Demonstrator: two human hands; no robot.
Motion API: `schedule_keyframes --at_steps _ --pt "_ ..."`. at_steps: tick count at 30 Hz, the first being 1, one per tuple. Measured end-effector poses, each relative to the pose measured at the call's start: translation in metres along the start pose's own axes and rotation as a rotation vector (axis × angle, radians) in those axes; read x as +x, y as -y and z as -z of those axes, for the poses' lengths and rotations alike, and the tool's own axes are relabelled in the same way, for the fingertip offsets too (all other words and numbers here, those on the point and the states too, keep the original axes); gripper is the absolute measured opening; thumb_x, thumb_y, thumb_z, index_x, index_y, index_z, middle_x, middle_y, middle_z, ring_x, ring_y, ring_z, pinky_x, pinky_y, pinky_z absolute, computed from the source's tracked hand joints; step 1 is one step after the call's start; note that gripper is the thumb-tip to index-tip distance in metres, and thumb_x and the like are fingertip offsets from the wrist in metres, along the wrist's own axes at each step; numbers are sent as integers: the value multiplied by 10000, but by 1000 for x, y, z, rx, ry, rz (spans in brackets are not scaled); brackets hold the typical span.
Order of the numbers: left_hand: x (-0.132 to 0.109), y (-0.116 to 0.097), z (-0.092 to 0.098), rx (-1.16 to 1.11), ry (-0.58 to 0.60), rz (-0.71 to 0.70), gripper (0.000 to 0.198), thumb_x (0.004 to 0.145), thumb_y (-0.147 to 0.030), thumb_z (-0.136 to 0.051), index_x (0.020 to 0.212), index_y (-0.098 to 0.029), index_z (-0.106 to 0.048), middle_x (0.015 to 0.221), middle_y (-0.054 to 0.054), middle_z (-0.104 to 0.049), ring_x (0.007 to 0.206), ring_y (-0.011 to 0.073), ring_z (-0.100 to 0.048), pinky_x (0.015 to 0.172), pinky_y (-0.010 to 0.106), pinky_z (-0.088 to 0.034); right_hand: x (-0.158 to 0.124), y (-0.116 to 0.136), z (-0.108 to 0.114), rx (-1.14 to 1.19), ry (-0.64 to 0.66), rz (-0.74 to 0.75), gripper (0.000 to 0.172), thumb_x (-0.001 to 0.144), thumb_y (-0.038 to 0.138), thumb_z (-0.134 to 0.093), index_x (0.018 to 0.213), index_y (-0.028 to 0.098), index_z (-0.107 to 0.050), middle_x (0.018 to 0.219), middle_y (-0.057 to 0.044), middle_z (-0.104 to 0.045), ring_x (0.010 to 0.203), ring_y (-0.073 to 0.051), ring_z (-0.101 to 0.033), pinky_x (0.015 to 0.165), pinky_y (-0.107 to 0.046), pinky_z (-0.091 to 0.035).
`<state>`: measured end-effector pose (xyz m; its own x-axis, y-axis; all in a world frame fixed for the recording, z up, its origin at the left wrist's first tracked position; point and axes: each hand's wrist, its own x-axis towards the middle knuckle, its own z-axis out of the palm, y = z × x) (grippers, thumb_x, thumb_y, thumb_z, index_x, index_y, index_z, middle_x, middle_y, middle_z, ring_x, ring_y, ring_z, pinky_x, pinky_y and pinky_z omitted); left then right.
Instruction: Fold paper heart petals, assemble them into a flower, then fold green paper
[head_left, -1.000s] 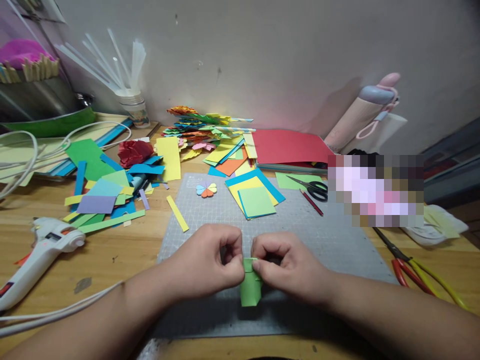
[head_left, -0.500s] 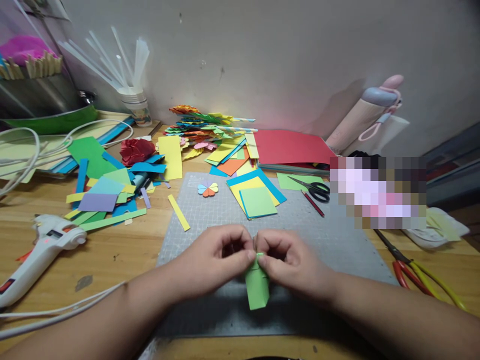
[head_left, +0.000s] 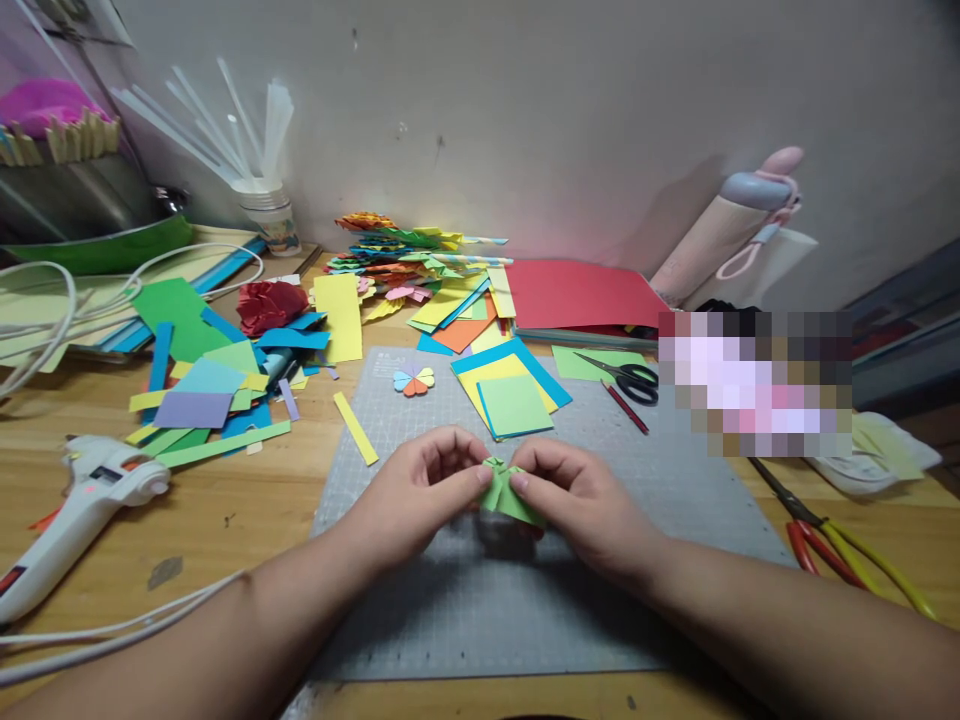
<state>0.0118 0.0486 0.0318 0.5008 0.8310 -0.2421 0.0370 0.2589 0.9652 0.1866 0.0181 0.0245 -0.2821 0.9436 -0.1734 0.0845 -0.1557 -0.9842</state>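
Observation:
A small folded piece of light green paper (head_left: 510, 502) is held between my two hands, above the grey cutting mat (head_left: 420, 620). My left hand (head_left: 439, 485) pinches its left side with thumb and fingers. On the other side my right hand (head_left: 574, 495) grips it, the thumb lying on top. Creases and small flaps show along the paper's upper edge. Behind my hands lies a stack of square sheets, with a light green square (head_left: 517, 405) uppermost. A flower of colored paper petals (head_left: 413, 379) rests at the mat's far left.
Black scissors (head_left: 634, 380) and a pencil (head_left: 627, 408) lie at the mat's far right. To the left are paper scraps (head_left: 195, 405) and a white glue gun (head_left: 90, 510) with its cable. Pliers with red and yellow handles (head_left: 832, 545) lie at right. A red folder (head_left: 581, 297) lies near the wall.
The green paper, which hung down as a narrow folded strip, now sits higher and spreads wider between my fingers. Both hands have risen slightly away from me.

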Motion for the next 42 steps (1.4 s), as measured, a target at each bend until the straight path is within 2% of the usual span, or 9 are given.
schedule_keyframes --at_steps 8,13,19,27,29,31,34,37,42 --pt "-2 -2 5 100 34 -48 220 759 -338 -611 680 -142 -552 668 -10 -527 634 114 -459 595 236 -348 -2 -1 4 32 79 27 195 832 348 -537 755 169 -538 628 28 -494 536 -100 -459 505 -228 -380" --pt "-3 -5 7 163 49 -84 209 764 -323 -603 670 -142 -557 662 -7 -522 642 121 -452 601 242 -347 0 0 6 0 77 52 224 833 340 -538 685 173 -525 590 34 -464 537 -97 -437 509 -220 -369" --pt "0 0 5 161 49 23 209 728 -315 -615 650 -144 -524 582 -46 -451 550 88 -376 524 218 -285 6 -1 9 27 220 -128 226 764 311 -573 614 174 -474 506 54 -456 464 -76 -427 466 -199 -336" --pt "-4 3 12 194 384 119 202 755 -318 -605 689 -142 -531 583 -50 -448 531 78 -351 490 214 -255 4 -6 12 77 566 -314 155 688 251 -603 605 153 -517 486 69 -453 410 -42 -374 406 -168 -284" --pt "-4 3 11 212 412 127 212 751 -326 -613 686 -142 -532 578 -51 -446 529 78 -352 485 212 -253 4 -5 11 89 597 -343 155 670 243 -605 578 147 -525 470 68 -456 395 -38 -376 405 -169 -295" --pt "-3 4 8 192 341 110 211 750 -327 -610 686 -141 -536 586 -49 -451 542 81 -370 504 213 -278 4 -3 9 116 527 -359 159 669 248 -592 562 150 -527 451 55 -488 372 -47 -407 384 -172 -297" --pt "0 3 3 86 160 64 224 776 -363 -577 751 -143 -547 629 -39 -481 573 89 -425 564 226 -341 5 -3 7 183 289 -300 168 691 268 -587 581 151 -538 474 28 -548 380 -63 -474 377 -171 -311" --pt "3 4 0 1 126 28 234 779 -377 -581 813 -150 -535 710 -10 -547 620 105 -483 579 233 -369 6 -5 4 248 94 -182 225 759 329 -609 641 146 -553 559 13 -589 454 -64 -529 447 -177 -384" --pt "3 4 1 18 89 23 169 755 -298 -594 751 -144 -526 670 -10 -559 580 90 -468 566 230 -351 6 -11 1 292 109 -91 224 809 374 -615 798 152 -589 718 -20 -614 592 -109 -603 482 -206 -458"
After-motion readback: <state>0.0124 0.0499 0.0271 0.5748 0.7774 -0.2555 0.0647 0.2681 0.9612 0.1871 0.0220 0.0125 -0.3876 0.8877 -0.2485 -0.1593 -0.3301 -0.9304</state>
